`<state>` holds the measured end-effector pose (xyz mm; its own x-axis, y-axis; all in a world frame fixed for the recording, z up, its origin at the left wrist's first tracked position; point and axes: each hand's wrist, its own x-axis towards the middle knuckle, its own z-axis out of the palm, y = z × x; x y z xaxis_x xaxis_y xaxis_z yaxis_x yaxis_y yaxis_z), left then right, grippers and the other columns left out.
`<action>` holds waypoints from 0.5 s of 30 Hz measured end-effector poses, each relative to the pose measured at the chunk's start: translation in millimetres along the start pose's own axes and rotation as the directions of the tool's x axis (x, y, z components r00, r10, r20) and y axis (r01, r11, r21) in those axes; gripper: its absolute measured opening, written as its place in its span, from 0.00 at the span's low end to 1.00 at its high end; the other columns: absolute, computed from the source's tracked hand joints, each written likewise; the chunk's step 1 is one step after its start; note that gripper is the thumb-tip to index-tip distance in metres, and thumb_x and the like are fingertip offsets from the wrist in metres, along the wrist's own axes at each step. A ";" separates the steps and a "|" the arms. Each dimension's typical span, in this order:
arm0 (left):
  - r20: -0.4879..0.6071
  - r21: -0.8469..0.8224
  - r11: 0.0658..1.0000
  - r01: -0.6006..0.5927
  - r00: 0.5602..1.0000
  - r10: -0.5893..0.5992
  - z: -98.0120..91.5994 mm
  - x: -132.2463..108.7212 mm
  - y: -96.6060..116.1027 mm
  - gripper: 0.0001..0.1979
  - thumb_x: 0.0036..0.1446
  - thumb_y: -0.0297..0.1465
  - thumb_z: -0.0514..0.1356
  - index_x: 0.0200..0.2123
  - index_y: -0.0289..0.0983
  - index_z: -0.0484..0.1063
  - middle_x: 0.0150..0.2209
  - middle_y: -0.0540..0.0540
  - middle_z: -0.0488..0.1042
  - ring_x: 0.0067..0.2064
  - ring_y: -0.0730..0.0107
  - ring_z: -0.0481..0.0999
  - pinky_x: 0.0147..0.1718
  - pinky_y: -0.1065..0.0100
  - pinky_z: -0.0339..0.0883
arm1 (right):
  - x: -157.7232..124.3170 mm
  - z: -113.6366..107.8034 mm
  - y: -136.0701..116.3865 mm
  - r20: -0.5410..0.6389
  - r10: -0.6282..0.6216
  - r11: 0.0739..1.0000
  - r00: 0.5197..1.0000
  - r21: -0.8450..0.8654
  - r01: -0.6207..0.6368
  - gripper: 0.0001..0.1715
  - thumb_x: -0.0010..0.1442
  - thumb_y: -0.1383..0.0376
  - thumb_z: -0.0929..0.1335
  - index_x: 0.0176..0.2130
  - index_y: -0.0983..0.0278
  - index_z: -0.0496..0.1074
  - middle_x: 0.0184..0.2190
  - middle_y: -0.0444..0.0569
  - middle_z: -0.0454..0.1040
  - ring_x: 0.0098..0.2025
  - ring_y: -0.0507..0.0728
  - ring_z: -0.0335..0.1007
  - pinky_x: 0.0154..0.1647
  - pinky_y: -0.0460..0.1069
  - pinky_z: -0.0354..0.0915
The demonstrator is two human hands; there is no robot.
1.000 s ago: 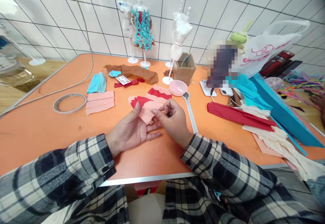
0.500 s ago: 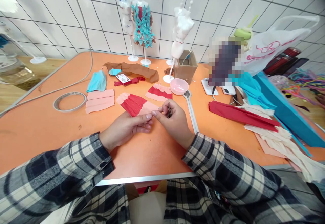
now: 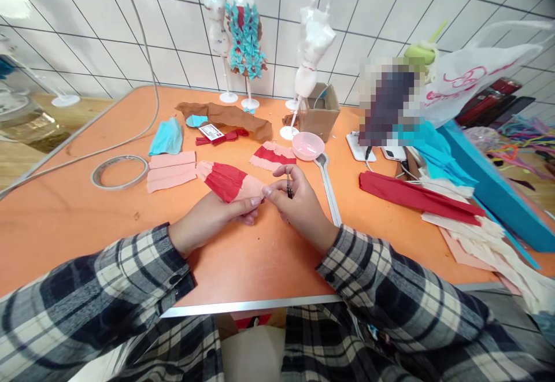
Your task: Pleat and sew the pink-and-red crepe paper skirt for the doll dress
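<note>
- I am working, as I judge it, at the near end of a striped piece point(image 3: 228, 182), with both hands meeting there at its pink edge.
- My left hand point(image 3: 212, 214) is grasping that end, the thumb lying on top and the curled fingers supporting from underneath.
- My right hand point(image 3: 301, 204) is pinching the tip of the same end between thumb and forefinger, while also holding a small dark metal tool point(image 3: 289, 184) upright among the fingers; I cannot tell whether it is tweezers or scissors.
- The next move, I think, is calling for a light, even pinch and a steady left thumb, since the thin material is looking easy to tear or crease.
- The piece is showing a broad red band between two paler pink ends; it is fanning out around the red, wrinkling into fine gathers, and looking like crepe paper.
- It is lying slantwise in front of me over the orange table point(image 3: 243, 260), its far end pointing toward a folded pink sheet point(image 3: 171, 171); whether that end is touching the tabletop, I cannot tell.
- A second striped piece point(image 3: 274, 155) is lying flat beyond my hands, just beside a pink bowl point(image 3: 308, 146).
</note>
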<state>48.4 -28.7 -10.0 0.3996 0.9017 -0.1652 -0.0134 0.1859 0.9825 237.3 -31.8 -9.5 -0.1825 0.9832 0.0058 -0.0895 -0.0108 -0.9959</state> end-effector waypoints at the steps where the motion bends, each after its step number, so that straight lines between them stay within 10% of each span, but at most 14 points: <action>1: 0.001 -0.012 1.000 -0.010 1.000 0.010 -0.5 0.0 -0.2 0.12 0.57 0.38 0.70 0.33 0.36 0.75 0.27 0.50 0.73 0.30 0.71 0.72 0.31 0.70 0.70 | 0.2 -0.3 0.3 -0.017 0.007 1.000 1.000 -0.008 -0.007 0.24 0.56 0.57 0.74 0.44 0.60 0.60 0.28 0.38 0.73 0.16 0.44 0.54 0.16 0.41 0.51; 5: 0.017 -0.071 0.993 -0.093 0.995 0.095 -3.2 -1.2 3.4 0.10 0.58 0.35 0.68 0.31 0.36 0.73 0.26 0.51 0.71 0.28 0.73 0.70 0.29 0.71 0.67 | 1.2 -3.3 -0.2 -0.026 0.153 0.987 0.988 0.045 -0.152 0.22 0.61 0.50 0.70 0.45 0.60 0.61 0.33 0.42 0.76 0.14 0.43 0.49 0.12 0.42 0.46; 11: 0.290 -0.059 0.994 -0.090 0.951 0.104 -2.7 -8.7 10.7 0.12 0.57 0.37 0.68 0.29 0.35 0.76 0.25 0.48 0.74 0.28 0.69 0.72 0.30 0.69 0.69 | -0.9 -5.0 -4.4 0.309 0.409 0.870 0.859 0.151 -0.469 0.30 0.63 0.43 0.67 0.50 0.65 0.67 0.32 0.48 0.77 0.14 0.46 0.56 0.11 0.44 0.37; 15: 0.293 -0.056 0.998 0.019 0.956 -0.002 -1.8 -8.7 11.3 0.10 0.56 0.35 0.70 0.30 0.35 0.77 0.26 0.48 0.73 0.28 0.71 0.72 0.29 0.71 0.69 | 1.4 -7.0 -2.6 0.258 0.302 0.895 0.918 0.254 -0.366 0.35 0.54 0.56 0.76 0.56 0.65 0.68 0.17 0.32 0.60 0.14 0.45 0.48 0.13 0.42 0.40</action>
<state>43.1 -33.7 2.4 0.6505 0.7475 -0.1341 -0.0572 0.2243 0.9728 244.1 -29.1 -7.5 -0.4470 0.8521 -0.2721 -0.2624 -0.4158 -0.8708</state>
